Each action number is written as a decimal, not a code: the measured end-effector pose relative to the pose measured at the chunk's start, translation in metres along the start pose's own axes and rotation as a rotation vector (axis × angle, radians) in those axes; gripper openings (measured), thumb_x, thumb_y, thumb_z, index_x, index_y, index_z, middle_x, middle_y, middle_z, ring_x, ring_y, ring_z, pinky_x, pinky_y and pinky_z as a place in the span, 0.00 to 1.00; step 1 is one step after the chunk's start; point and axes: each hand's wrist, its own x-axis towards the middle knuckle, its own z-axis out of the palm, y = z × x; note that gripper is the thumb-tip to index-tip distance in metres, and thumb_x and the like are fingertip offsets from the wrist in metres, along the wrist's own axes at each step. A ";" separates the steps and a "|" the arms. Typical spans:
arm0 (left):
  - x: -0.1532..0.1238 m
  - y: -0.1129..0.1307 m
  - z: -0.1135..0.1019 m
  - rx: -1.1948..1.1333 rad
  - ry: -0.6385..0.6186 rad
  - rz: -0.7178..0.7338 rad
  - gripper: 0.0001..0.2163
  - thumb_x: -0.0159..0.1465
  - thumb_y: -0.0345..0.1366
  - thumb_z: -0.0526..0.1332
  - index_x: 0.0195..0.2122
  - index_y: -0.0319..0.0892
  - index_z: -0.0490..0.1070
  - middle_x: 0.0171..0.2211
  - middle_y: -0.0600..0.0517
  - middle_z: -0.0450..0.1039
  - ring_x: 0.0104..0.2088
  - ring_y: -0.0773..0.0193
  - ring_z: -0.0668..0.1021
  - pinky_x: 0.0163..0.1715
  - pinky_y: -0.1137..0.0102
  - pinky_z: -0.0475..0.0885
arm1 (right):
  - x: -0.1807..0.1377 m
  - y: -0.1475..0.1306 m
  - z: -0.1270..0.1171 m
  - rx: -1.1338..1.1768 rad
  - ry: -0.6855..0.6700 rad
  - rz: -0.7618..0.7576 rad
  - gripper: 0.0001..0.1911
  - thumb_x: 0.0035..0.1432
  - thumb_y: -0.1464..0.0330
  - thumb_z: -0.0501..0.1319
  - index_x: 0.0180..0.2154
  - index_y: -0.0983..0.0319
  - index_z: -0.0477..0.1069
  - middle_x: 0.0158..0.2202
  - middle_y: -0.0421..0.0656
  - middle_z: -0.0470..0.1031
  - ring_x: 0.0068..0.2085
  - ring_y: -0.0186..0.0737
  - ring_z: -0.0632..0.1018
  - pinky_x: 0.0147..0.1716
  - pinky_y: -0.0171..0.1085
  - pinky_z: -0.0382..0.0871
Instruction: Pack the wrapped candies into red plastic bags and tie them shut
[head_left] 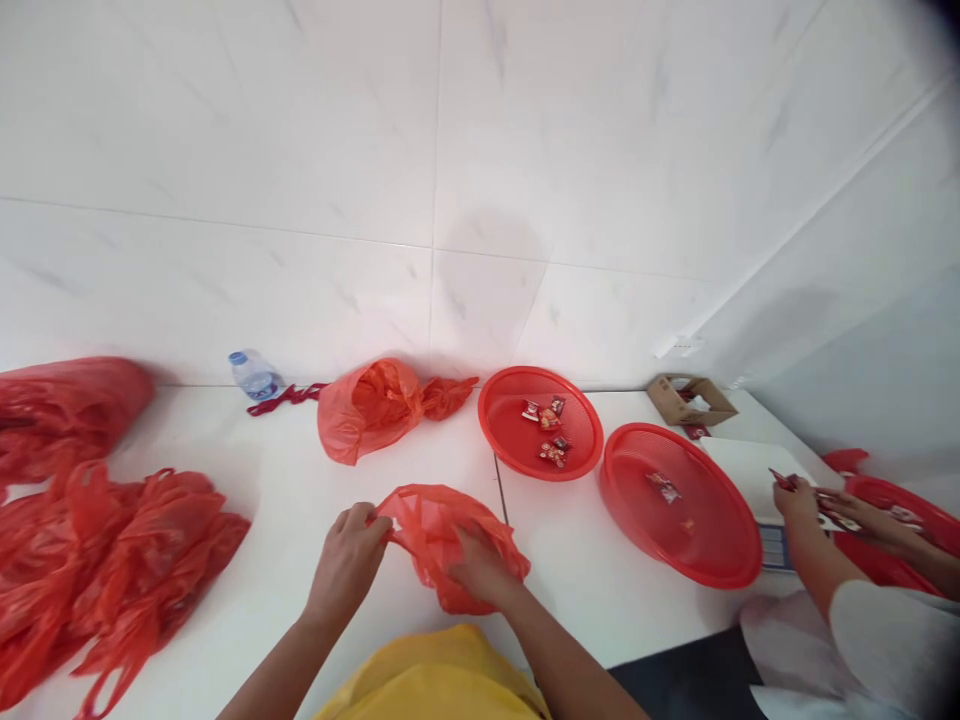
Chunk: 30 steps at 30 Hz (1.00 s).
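Low in the middle of the head view, a thin red plastic bag (420,525) is stretched between my hands above the white table. My left hand (349,550) is closed on the bag's left edge, pinching the film between thumb and fingers. My right hand (484,570) reaches into the bag's opening with fingers apart; red film partly covers the fingertips. Just beyond, a round red basket (491,425) holds several small wrapped packets (551,420). A second red basket (720,545), to the right, has a few packets (664,487) in it.
Piled red bags (142,540) lie at left, near a water bottle (253,375). Another red bag (352,415) rests by the wall. A cardboard box (690,400) stands at back right. A co-worker's hands (799,500) hold packets over a white scale-like device (757,465).
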 end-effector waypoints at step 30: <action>0.004 -0.021 -0.033 -0.359 -0.017 -0.541 0.15 0.56 0.40 0.54 0.43 0.49 0.73 0.40 0.52 0.81 0.38 0.56 0.80 0.39 0.68 0.71 | 0.014 0.037 -0.096 -0.190 0.287 0.155 0.30 0.58 0.64 0.56 0.62 0.61 0.57 0.52 0.53 0.75 0.51 0.47 0.77 0.49 0.42 0.67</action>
